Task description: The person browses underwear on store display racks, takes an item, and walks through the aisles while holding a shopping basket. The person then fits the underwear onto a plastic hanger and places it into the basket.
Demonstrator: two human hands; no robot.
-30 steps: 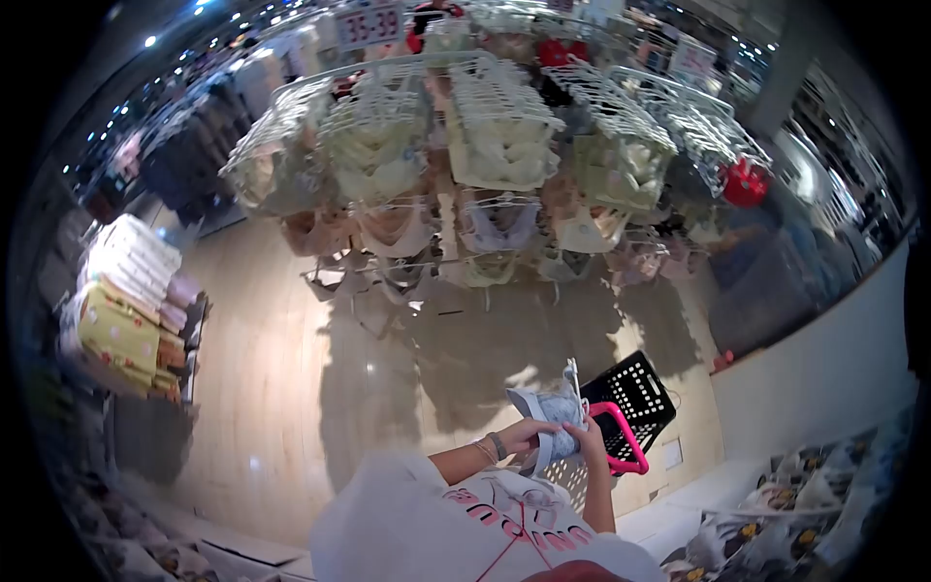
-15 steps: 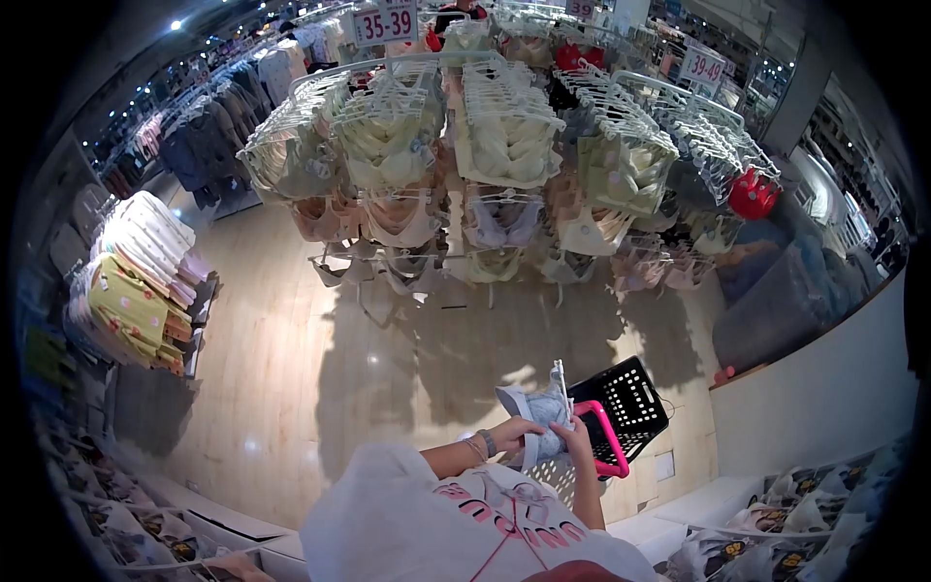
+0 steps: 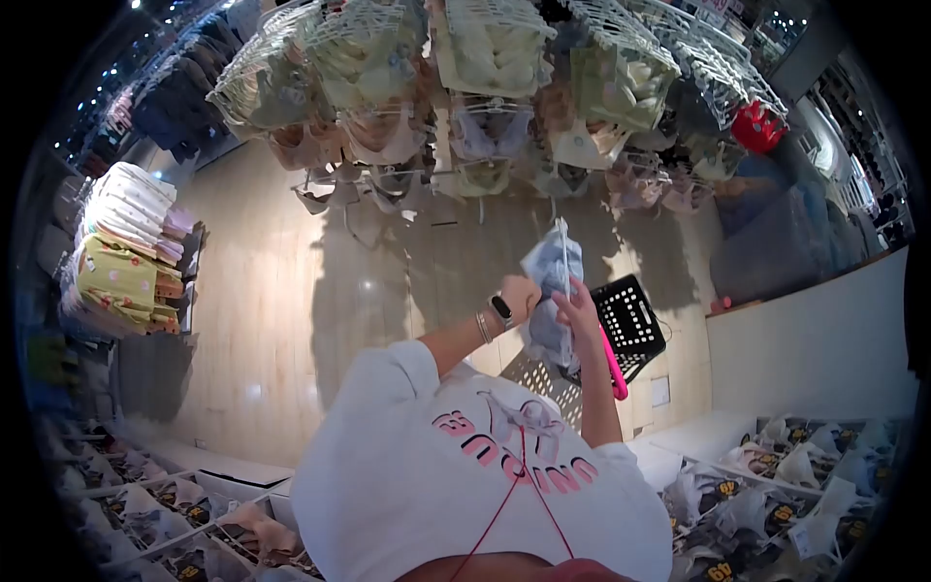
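Observation:
A pale blue bra (image 3: 551, 335) on a white hanger (image 3: 563, 254) is held up in front of my body, its cups one above the other. My left hand (image 3: 520, 296), with a dark-faced watch at the wrist, is closed at the bra's left edge; its fingertips are partly hidden. From the right, my right hand (image 3: 579, 308) grips the bra and hanger near the middle. Just beyond my right forearm is a black shopping basket (image 3: 630, 325) with a pink handle (image 3: 614, 367), partly covered by the arm.
Racks of bras on hangers (image 3: 495, 58) stand ahead across the pale wooden floor (image 3: 262, 291). Folded-over tops (image 3: 126, 281) hang on the left. A low white partition (image 3: 805, 330) borders the right side. Bins of bras (image 3: 756, 495) lie close by on both sides of me.
My view has tilted down. The bra and both hands have moved up and farther out from my body. My left hand has turned, showing the watch face.

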